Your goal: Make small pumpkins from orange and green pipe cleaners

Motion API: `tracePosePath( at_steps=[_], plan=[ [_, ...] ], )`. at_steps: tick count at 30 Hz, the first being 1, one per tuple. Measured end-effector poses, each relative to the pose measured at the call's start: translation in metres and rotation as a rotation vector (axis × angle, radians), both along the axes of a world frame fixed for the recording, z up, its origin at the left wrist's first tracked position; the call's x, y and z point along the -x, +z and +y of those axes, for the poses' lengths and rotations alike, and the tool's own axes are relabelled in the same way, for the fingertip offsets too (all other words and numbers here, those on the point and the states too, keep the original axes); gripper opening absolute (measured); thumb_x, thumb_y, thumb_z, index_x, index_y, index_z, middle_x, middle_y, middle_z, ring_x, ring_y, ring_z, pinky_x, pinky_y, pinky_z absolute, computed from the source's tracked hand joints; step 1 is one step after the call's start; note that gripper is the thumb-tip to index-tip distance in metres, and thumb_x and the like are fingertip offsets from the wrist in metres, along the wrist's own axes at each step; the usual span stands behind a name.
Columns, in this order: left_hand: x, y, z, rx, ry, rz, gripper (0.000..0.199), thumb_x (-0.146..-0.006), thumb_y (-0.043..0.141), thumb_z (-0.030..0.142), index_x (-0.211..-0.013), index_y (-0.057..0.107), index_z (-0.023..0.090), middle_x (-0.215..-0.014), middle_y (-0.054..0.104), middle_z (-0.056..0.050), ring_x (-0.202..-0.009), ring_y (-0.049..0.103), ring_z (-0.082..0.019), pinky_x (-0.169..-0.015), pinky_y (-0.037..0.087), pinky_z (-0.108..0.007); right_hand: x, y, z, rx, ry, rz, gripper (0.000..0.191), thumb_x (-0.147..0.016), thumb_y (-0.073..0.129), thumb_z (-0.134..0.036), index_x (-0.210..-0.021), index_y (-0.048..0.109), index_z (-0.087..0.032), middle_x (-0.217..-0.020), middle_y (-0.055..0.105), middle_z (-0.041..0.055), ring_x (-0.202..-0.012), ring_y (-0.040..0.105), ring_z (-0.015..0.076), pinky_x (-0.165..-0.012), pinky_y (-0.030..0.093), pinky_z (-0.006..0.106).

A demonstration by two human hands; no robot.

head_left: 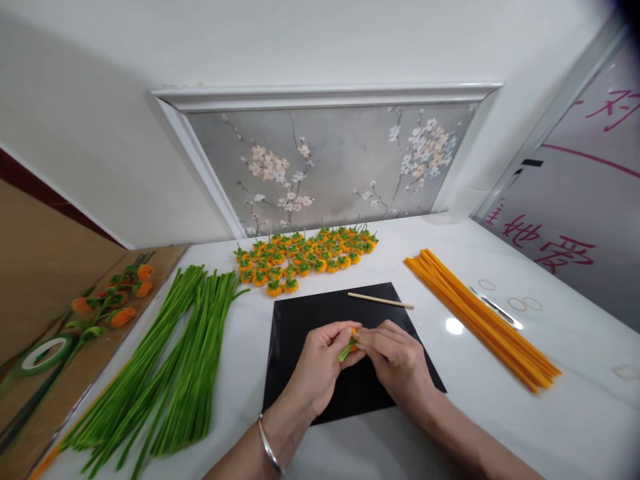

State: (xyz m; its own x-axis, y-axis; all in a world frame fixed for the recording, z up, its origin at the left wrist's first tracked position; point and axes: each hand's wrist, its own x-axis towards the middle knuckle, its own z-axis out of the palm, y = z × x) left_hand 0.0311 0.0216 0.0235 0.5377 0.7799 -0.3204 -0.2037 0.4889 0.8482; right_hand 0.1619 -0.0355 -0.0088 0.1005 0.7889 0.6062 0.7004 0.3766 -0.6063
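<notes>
Above a black mat (295, 333), my left hand (323, 357) pinches a small orange-and-green pipe-cleaner piece (346, 350) between thumb and fingers. My right hand (395, 353) meets it from the other side, its fingertips pressed together on the same piece. Most of the piece is hidden by my fingers; a green end sticks out toward me and a bit of orange shows at the top. A thin wooden stick (381, 301) lies across the mat's far right edge.
Finished orange-and-green pieces (305, 257) stand in rows at the back. Green pipe cleaners (190, 360) lie left, orange ones (480, 320) right. Beyond these are tweezers (497, 308) and rubber bands (517, 304). Green tape (47, 353) and orange flowers (123, 317) lie on cardboard at far left.
</notes>
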Motion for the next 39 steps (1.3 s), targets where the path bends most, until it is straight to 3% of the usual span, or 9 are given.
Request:
tracePosePath(
  at_steps=[8, 12, 18, 24, 27, 30, 32, 35, 39],
  plan=[
    [0.004, -0.004, 0.006, 0.009, -0.145, -0.031, 0.029, -0.077, 0.072, 0.038, -0.089, 0.073, 0.012, -0.091, 0.069, -0.010, -0.086, 0.064, -0.019, -0.088, 0.049, -0.034, -0.002, -0.004, 0.002, 0.133, -0.030, 0.090, 0.023, -0.086, 0.056, -0.016, -0.103, 0.070, -0.025, -0.085, 0.073, 0.0031, -0.068, 0.061, 0.0177, -0.064, 0.054, 0.030],
    [0.003, -0.008, 0.004, -0.019, -0.115, 0.014, 0.029, -0.075, 0.073, 0.039, -0.086, 0.073, 0.012, -0.087, 0.068, -0.008, -0.088, 0.063, -0.020, -0.086, 0.050, -0.034, -0.002, -0.005, 0.001, 0.129, -0.018, 0.097, 0.018, -0.085, 0.058, -0.015, -0.088, 0.073, -0.024, -0.070, 0.070, 0.0020, -0.062, 0.060, 0.0174, -0.057, 0.051, 0.028],
    [0.000, -0.014, 0.003, -0.042, -0.068, 0.038, 0.030, -0.072, 0.075, 0.039, -0.084, 0.072, 0.011, -0.085, 0.068, -0.008, -0.088, 0.063, -0.020, -0.084, 0.051, -0.033, -0.002, -0.008, 0.004, 0.106, 0.000, 0.028, 0.023, -0.089, 0.051, -0.017, -0.085, 0.073, -0.025, -0.071, 0.070, 0.0031, -0.062, 0.058, 0.0176, -0.058, 0.050, 0.030],
    [0.011, -0.003, 0.014, 0.129, -0.148, -0.133, 0.044, -0.089, 0.053, 0.048, -0.122, 0.059, 0.018, -0.106, 0.066, -0.011, -0.096, 0.065, -0.022, -0.093, 0.048, -0.042, -0.010, -0.007, 0.004, 0.101, -0.059, 0.146, 0.021, -0.086, 0.058, -0.022, -0.103, 0.070, -0.024, -0.089, 0.074, 0.0046, -0.070, 0.065, 0.0184, -0.064, 0.055, 0.030],
    [0.016, 0.001, 0.016, 0.133, -0.192, -0.139, 0.045, -0.090, 0.051, 0.048, -0.127, 0.054, 0.022, -0.118, 0.061, -0.012, -0.100, 0.065, -0.023, -0.093, 0.048, -0.042, -0.015, -0.005, 0.002, 0.148, -0.052, 0.240, 0.021, -0.084, 0.059, -0.024, -0.102, 0.070, -0.024, -0.097, 0.073, 0.0050, -0.082, 0.069, 0.0206, -0.073, 0.056, 0.032],
    [0.016, 0.001, 0.017, 0.000, -0.247, -0.062, 0.042, -0.085, 0.063, 0.038, -0.123, 0.056, 0.023, -0.130, 0.055, -0.012, -0.102, 0.065, -0.024, -0.090, 0.050, -0.038, -0.018, -0.002, 0.002, 0.251, -0.045, 0.383, 0.016, -0.084, 0.060, -0.030, -0.092, 0.072, -0.022, -0.092, 0.073, 0.0047, -0.083, 0.068, 0.0215, -0.075, 0.054, 0.032],
    [0.014, 0.000, 0.017, -0.185, -0.230, 0.036, 0.047, -0.078, 0.070, 0.025, -0.123, 0.057, 0.025, -0.132, 0.054, -0.010, -0.096, 0.065, -0.021, -0.084, 0.052, -0.034, -0.019, 0.001, 0.003, 0.359, -0.011, 0.513, 0.023, -0.083, 0.060, -0.040, -0.076, 0.069, -0.020, -0.073, 0.070, 0.0035, -0.067, 0.065, 0.0183, -0.061, 0.051, 0.028],
    [0.010, -0.002, 0.016, -0.487, -0.147, 0.202, 0.051, -0.071, 0.070, 0.013, -0.120, 0.061, 0.024, -0.121, 0.061, -0.008, -0.091, 0.062, -0.019, -0.076, 0.051, -0.028, -0.016, 0.004, 0.005, 0.579, 0.118, 0.735, 0.046, -0.083, 0.054, -0.057, -0.058, 0.056, -0.017, -0.047, 0.045, -0.0037, -0.040, 0.039, 0.0080, -0.039, 0.029, 0.021],
    [0.007, -0.006, 0.013, -0.623, -0.111, 0.258, 0.050, -0.073, 0.068, 0.015, -0.122, 0.059, 0.022, -0.101, 0.067, -0.005, -0.090, 0.061, -0.019, -0.076, 0.051, -0.029, -0.008, 0.004, 0.004, 0.786, 0.285, 0.895, 0.058, -0.079, 0.048, -0.069, -0.057, 0.051, -0.016, -0.042, 0.030, -0.0086, -0.038, 0.019, 0.0039, -0.038, 0.013, 0.020]
  ],
)
